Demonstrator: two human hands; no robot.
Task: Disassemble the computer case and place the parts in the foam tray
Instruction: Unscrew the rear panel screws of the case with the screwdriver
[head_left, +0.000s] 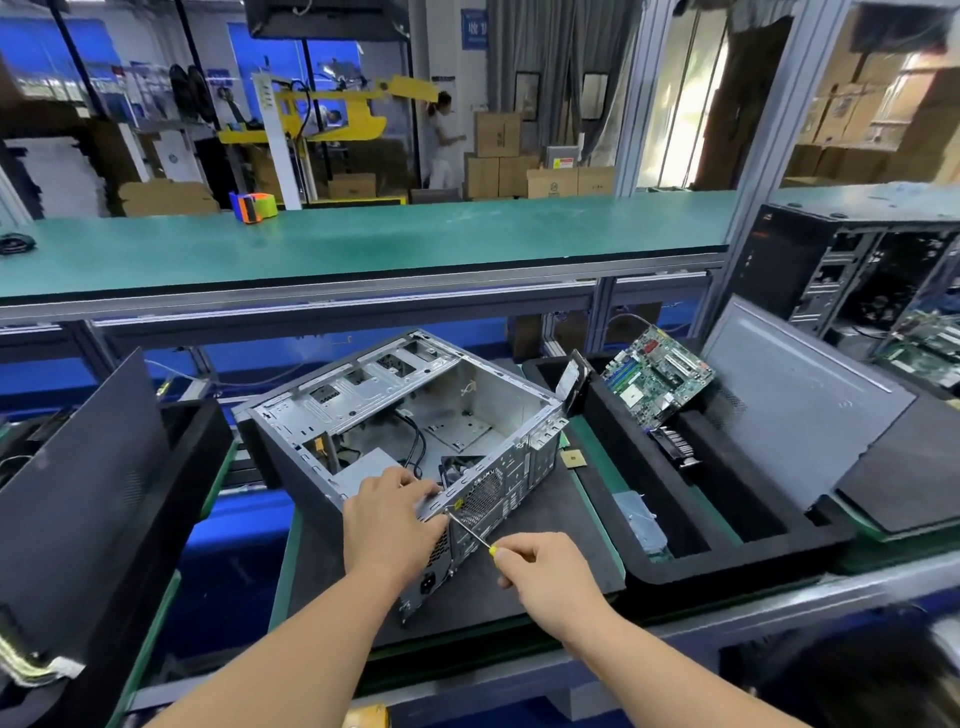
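Yellow-handled screwdriver (475, 535) being pinched by right hand (545, 574), tip at ten o'clock against computer case (415, 410); left hand (392, 512) gripping case rear edge.

A long green shelf (363, 249) runs across the scene at twelve o'clock, carrying an orange, blue and green tape dispenser (253, 207) toward eleven. Beyond it stand stacked cardboard boxes (498, 156), a yellow machine frame (332, 111) and a person in white (442, 140). At two o'clock sits another open black tower (857, 270).
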